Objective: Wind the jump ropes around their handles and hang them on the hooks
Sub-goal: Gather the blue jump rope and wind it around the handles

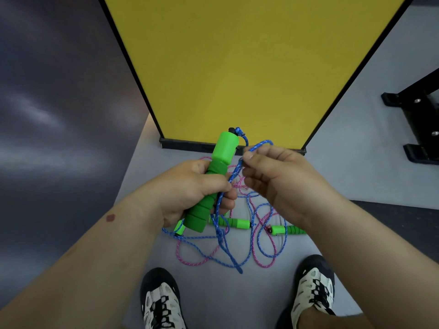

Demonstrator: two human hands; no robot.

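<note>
From the head camera I see my left hand (190,193) wrapped around a green handle (211,181), which it holds tilted, with the thicker smooth end up and away from me and the ribbed foam end down toward my body. The blue rope (228,248) comes out of the black cap at the top of this handle, makes a small loop, and passes into my right hand (273,179), where the thumb and the fingertips pinch it just beside the handle. From there the rope goes down past the fingers of the left hand and hangs to the floor (213,293).

On the grey floor, between my hands and my two shoes (313,288), the rest of the blue rope lies mixed with a pink rope (259,260) in loose loops that cross each other many times. Three more green handles lie there: one (179,227) partly hidden under the held handle, one (235,223) in the middle, and one (287,230) to the right. I cannot say for sure which handle belongs to which rope, because the tangle covers the joints.

Behind the ropes stands a yellow panel (249,67) with a black frame, touching the floor. On the far right is a black metal stand (418,119).
</note>
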